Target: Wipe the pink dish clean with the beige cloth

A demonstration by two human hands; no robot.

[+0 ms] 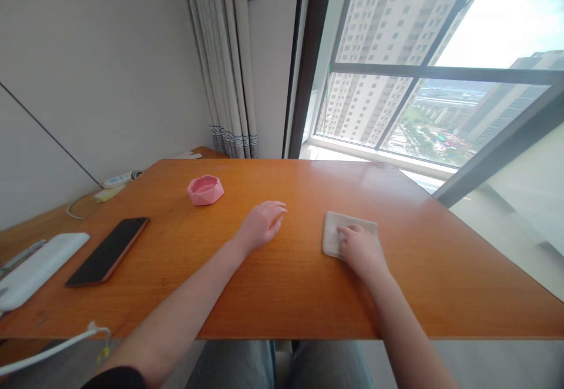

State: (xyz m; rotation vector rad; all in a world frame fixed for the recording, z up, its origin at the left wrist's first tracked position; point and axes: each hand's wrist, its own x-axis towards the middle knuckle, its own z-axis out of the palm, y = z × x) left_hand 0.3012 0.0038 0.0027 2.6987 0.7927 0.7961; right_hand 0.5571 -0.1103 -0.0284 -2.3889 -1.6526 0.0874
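A folded pale grey cloth (331, 237) lies flat on the wooden table, right of the middle. My right hand (362, 249) is on its right part, fingers curled and pressed against the cloth; some fingertips are hidden beneath the hand. Over the middle of the table is my left hand (262, 224), holding nothing, its fingers loosely bent and the thumb apart from them. Beyond it to the left stands a pink faceted ashtray-like dish (205, 191), which neither hand touches.
A dark phone (108, 252) lies at the table's left side. Left of it is a white rounded flat object (42, 271), with a white cable (53, 352) at the near left corner. A power strip (118, 180) lies by the wall. A large window (423, 71) is at the right.
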